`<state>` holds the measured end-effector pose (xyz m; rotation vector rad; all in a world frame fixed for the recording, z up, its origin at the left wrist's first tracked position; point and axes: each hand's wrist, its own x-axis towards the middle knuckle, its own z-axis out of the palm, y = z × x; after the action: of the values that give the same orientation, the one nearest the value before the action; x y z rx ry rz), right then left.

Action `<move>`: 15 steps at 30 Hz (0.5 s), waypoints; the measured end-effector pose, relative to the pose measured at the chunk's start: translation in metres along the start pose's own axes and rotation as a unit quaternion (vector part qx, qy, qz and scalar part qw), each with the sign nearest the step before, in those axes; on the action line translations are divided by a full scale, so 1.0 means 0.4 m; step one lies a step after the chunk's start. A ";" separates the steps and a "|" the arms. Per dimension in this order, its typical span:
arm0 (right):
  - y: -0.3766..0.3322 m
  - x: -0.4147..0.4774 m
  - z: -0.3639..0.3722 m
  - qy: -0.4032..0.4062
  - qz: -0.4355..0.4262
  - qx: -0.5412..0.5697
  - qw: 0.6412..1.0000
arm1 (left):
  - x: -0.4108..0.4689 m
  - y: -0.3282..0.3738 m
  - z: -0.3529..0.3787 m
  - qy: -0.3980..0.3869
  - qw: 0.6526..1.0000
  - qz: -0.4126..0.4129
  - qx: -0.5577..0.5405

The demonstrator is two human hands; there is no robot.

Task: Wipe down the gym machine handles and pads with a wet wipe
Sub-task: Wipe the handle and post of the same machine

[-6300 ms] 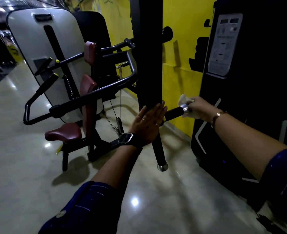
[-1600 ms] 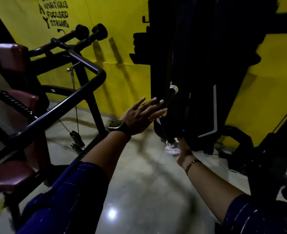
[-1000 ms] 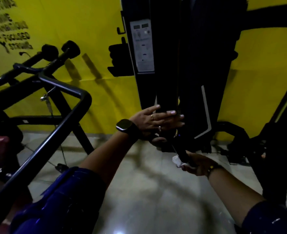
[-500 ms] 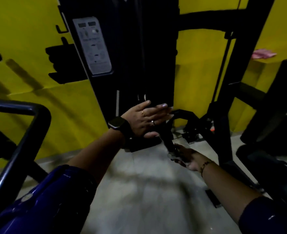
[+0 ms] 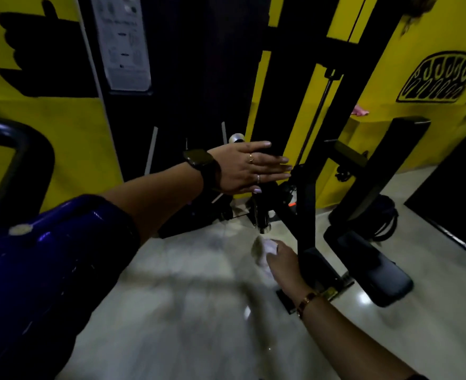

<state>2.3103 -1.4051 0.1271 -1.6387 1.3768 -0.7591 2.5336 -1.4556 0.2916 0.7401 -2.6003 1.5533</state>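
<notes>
Two hands; one wet wipe; one watch; one bracelet; two rings; one black pad; one placard.

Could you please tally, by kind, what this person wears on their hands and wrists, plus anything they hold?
rings, on the left hand: 2
watch, left wrist: 1
bracelet, right wrist: 1
wet wipe, held in the right hand: 1
Total: 5

Open floor is bounded by a black tube at left — upright post and pad at right.
</notes>
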 end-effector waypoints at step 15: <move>-0.165 0.165 -0.051 0.065 -0.624 -0.621 0.470 | -0.042 -0.024 0.036 0.046 0.995 0.086 0.035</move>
<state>2.3371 -1.4712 0.1905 -3.9993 0.2959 -0.4775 2.5556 -1.4651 0.2880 0.4461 -2.6146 1.6873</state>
